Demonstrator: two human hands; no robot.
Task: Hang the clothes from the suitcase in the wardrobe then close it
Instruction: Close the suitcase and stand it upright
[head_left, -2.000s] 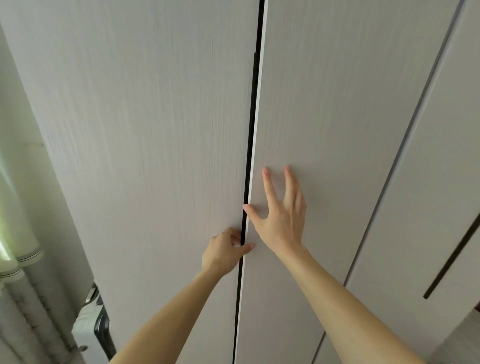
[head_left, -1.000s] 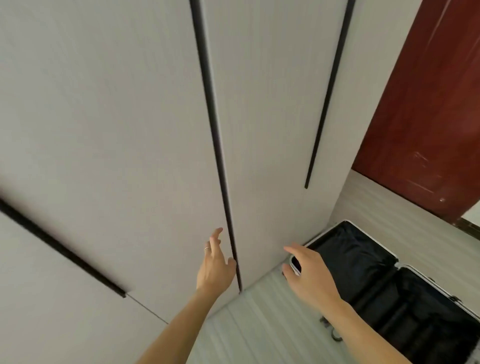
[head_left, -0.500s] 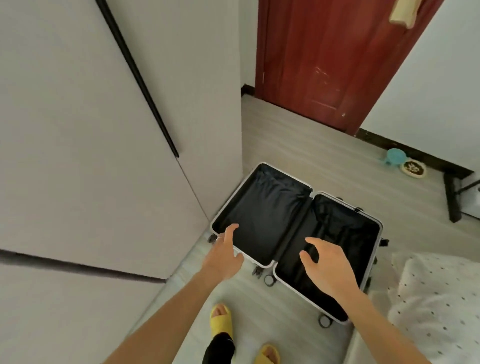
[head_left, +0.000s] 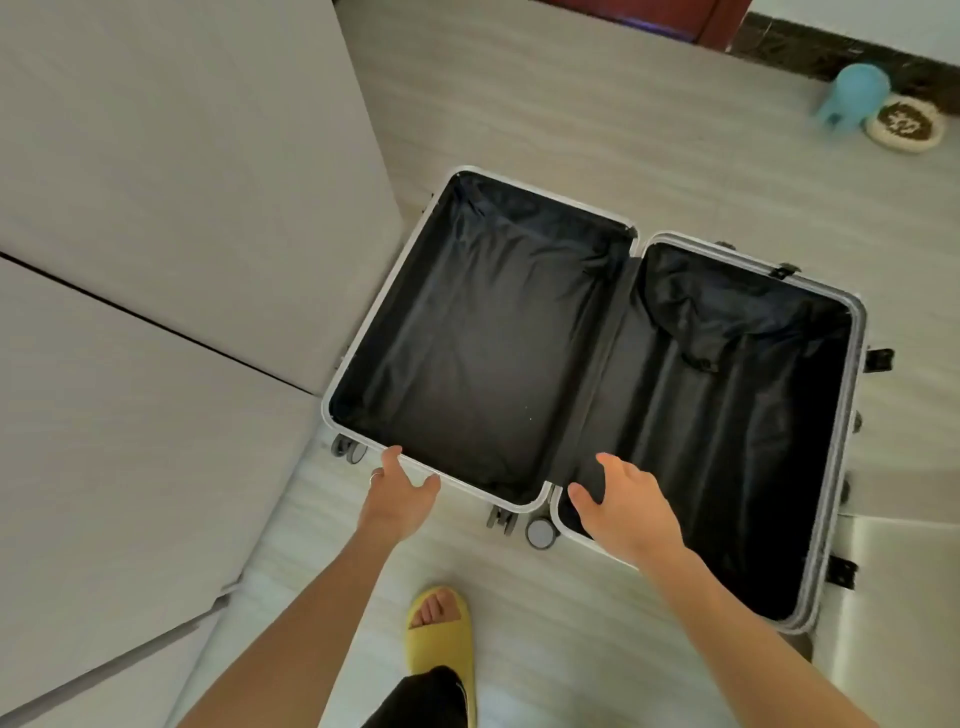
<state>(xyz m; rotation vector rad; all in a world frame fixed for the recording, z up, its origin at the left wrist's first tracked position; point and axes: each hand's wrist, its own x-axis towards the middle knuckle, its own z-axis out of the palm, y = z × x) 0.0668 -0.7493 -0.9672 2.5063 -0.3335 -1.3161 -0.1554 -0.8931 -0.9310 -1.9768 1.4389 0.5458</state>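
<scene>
Where the frame begins on the left, the pale grey wood-grain wardrobe doors (head_left: 156, 208) stand closed, dark seams running between the panels. Just past their lower corner, the left hand (head_left: 397, 491) reaches forward with fingers straight and thumb spread, a ring on one finger. Its tips are at the near rim of the left shell; I cannot tell whether they touch it. Below, a foot in a yellow foam slipper (head_left: 441, 629) stands on the pale striped wood-look floor (head_left: 571, 104). The silver-rimmed hard-shell suitcase (head_left: 493, 338) lies flat and open on that floor, its left shell just beside the wardrobe. Both shells show crumpled black lining, and the wheels point toward the person. The right hand (head_left: 623, 506) hangs over the near corner of the right shell, fingers spread and loosely bent, holding nothing. Far off at the upper right, a small light-blue plastic object (head_left: 852, 98) stands beside a round white bowl with dark contents (head_left: 906, 124), near the dark skirting.
</scene>
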